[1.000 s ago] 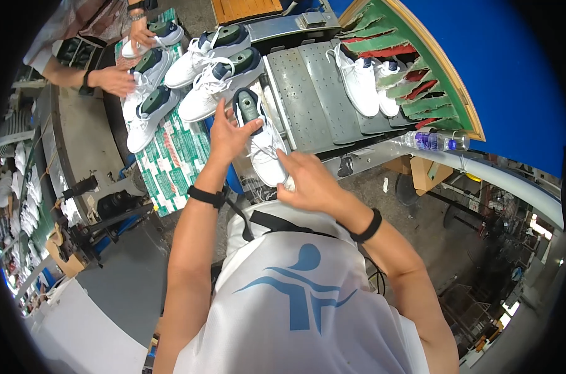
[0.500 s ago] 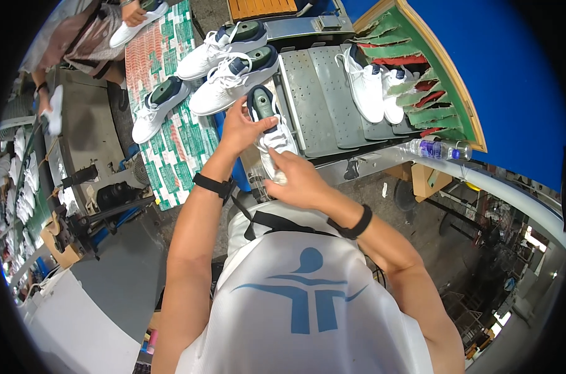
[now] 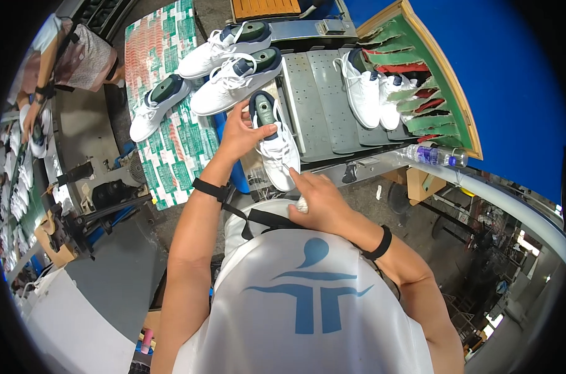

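Note:
A white lace-up sneaker (image 3: 281, 159) with a dark blue collar and a green shoe last inside stands in front of me, toe toward me. My left hand (image 3: 240, 132) is closed around its collar and side, the thumb over the tongue. At the toe, my right hand (image 3: 325, 204) has its index finger against or just beside the shoe. Between its thumb and curled fingers shows a small whitish thing, too hidden to name. Two similar sneakers (image 3: 233, 84) lie just beyond my left hand, and a single sneaker (image 3: 153, 112) stands farther left.
A grey slatted conveyor (image 3: 323, 103) carries a pair of sneakers (image 3: 362, 93) beside a green strip curtain (image 3: 426, 93) in a wooden frame. A plastic bottle (image 3: 435, 154) lies along its edge. Left is a board covered in printed tape (image 3: 177, 149); beyond it, a co-worker's hand (image 3: 30, 124) holds a shoe.
My right hand has moved off the laces toward the toe and nearer to me. My left hand keeps its grip. The co-worker at the left has drawn back from the taped board with a shoe.

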Demonstrator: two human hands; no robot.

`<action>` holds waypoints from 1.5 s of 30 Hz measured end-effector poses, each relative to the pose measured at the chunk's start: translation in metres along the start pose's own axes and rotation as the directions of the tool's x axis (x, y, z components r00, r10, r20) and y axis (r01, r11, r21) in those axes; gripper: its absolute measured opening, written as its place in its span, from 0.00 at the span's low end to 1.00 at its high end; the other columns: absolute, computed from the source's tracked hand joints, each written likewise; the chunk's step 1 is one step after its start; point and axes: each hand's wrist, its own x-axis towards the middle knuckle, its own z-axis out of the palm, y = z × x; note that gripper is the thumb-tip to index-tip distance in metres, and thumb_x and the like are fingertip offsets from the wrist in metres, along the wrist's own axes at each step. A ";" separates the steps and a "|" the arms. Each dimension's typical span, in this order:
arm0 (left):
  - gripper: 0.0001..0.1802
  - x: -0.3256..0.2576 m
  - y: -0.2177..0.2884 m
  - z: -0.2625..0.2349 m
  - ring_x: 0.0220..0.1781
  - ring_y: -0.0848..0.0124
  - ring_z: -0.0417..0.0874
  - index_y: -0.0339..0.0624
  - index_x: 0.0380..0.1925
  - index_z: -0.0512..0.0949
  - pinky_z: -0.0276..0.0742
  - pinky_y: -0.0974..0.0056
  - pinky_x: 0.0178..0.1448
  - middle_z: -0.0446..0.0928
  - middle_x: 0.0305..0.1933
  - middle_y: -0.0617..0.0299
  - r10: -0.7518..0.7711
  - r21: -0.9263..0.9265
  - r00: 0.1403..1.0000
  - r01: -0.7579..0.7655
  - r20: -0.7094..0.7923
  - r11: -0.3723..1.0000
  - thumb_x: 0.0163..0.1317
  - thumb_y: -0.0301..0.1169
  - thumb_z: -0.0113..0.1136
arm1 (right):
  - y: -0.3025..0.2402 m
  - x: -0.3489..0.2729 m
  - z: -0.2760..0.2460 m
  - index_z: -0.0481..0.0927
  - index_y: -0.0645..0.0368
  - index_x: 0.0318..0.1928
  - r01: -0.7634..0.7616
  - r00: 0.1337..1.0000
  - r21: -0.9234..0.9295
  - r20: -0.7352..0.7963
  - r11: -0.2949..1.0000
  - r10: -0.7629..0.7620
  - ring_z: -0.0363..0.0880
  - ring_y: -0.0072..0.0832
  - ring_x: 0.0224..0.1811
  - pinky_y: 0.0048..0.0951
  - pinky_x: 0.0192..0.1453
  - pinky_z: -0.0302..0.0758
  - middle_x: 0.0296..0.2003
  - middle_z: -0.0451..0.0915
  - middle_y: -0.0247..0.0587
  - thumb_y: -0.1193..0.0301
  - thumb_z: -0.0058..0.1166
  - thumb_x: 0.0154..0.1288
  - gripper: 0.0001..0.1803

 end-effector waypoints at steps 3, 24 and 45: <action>0.56 -0.014 0.006 0.024 0.61 0.60 0.89 0.27 0.78 0.61 0.88 0.59 0.61 0.82 0.64 0.42 -0.001 -0.146 0.986 -0.024 -0.169 0.989 0.56 0.30 0.86 | 0.011 0.000 -0.003 0.73 0.72 0.74 -0.077 0.992 0.198 -0.081 0.977 0.094 0.84 0.51 0.53 0.47 0.62 0.78 0.49 0.83 0.56 0.66 0.68 0.62 0.41; 0.32 -0.112 -0.039 -0.093 0.49 0.63 0.91 0.29 0.56 0.84 0.87 0.57 0.54 0.89 0.54 0.52 -0.162 -0.066 0.891 0.148 -0.424 0.987 0.55 0.35 0.86 | 0.051 -0.014 0.071 0.77 0.73 0.71 -0.346 0.887 0.343 -0.185 0.873 0.424 0.87 0.50 0.54 0.43 0.62 0.81 0.49 0.87 0.52 0.67 0.66 0.66 0.35; 0.69 0.144 -0.005 0.316 0.80 0.37 0.69 0.21 0.79 0.57 0.65 0.46 0.84 0.69 0.76 0.28 0.228 0.445 0.947 -0.107 -0.227 0.889 0.48 0.49 0.89 | 0.137 -0.100 0.036 0.72 0.69 0.76 -0.483 0.783 0.441 -0.169 0.757 0.598 0.87 0.56 0.56 0.48 0.62 0.83 0.53 0.86 0.63 0.61 0.69 0.65 0.43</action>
